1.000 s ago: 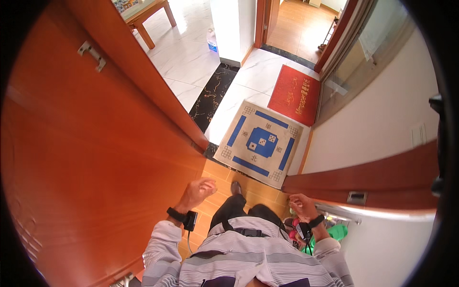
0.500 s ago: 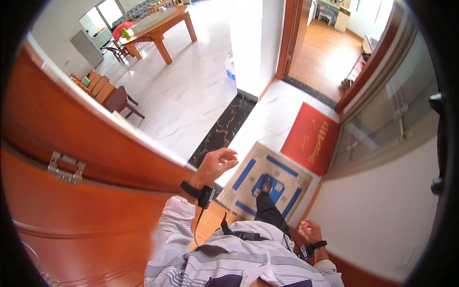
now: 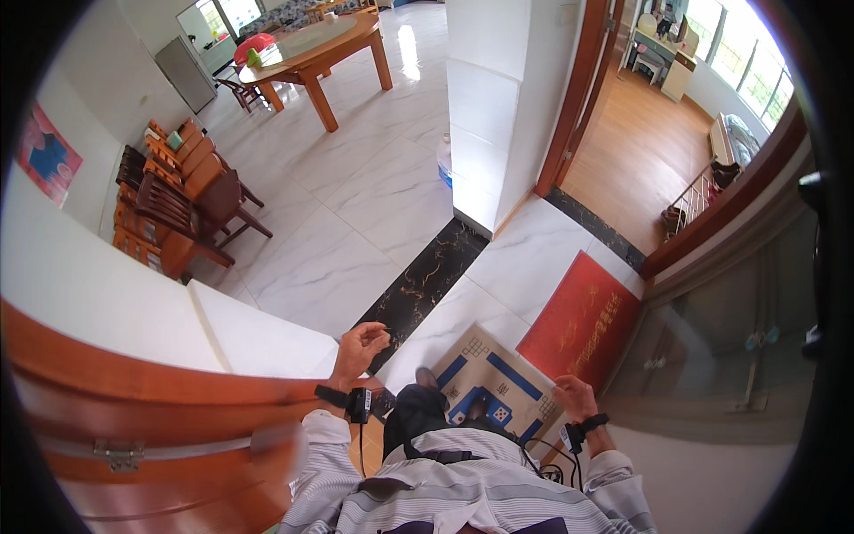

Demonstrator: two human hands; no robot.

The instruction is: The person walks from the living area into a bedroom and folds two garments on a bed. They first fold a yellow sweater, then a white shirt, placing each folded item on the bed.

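Note:
My left hand [image 3: 358, 349] is raised in front of me, fingers loosely bent, holding nothing. It is nearest to the edge of the reddish-brown wooden door [image 3: 200, 423] on my left. Lower on the right, my right hand [image 3: 576, 398] hangs with loosely curved fingers and nothing visible in it. Below it lies a beige floor mat [image 3: 514, 376] with blue bars, and both my dark shoes show at or on this mat. A black wristband with a small box sits on each wrist. Beyond the beige mat lies a red doormat [image 3: 578, 316].
A black marble strip [image 3: 422, 285] crosses the white tiled floor ahead. Wooden chairs [image 3: 200, 191] line the left wall, and a wooden table [image 3: 338, 69] stands farther back. An open doorway leads to a wood-floored room with a shoe rack [image 3: 698, 196]. Glass-panelled doors [image 3: 725, 356] stand at right.
I have moved forward past the door, and more of the room shows. A second shoe has come into view. My right hand has risen; my left has shifted slightly left and down.

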